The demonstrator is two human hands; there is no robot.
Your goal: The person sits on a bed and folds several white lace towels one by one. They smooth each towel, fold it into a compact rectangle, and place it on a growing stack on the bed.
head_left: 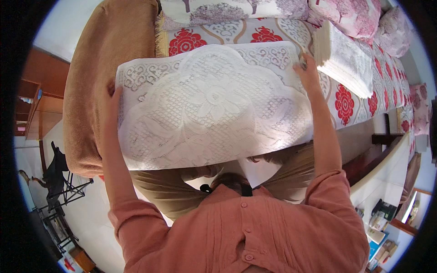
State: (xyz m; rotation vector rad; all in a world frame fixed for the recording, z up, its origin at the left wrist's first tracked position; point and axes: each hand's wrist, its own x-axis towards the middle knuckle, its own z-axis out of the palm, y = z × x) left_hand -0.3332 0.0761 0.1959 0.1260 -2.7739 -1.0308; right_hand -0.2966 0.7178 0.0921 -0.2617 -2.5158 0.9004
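A white lace cloth (216,98) with a floral pattern is spread in front of me, its near edge above my knees. My left hand (114,95) is closed at the cloth's left edge, its fingers partly hidden. At the far right corner, my right hand (307,72) pinches the cloth's edge with thumb and fingers bent. A folded stack of white cloth (343,57) lies just right of my right hand. Both cloths are on a seat cover (343,102) with red flowers and grey swirls.
A brown covered armrest (93,86) rises close by my left forearm. Patterned cushions (236,11) line the back of the seat. A black folding chair (59,177) stands on the floor at left, and a wooden cabinet (48,73) is behind it. Small items (382,218) sit at the lower right.
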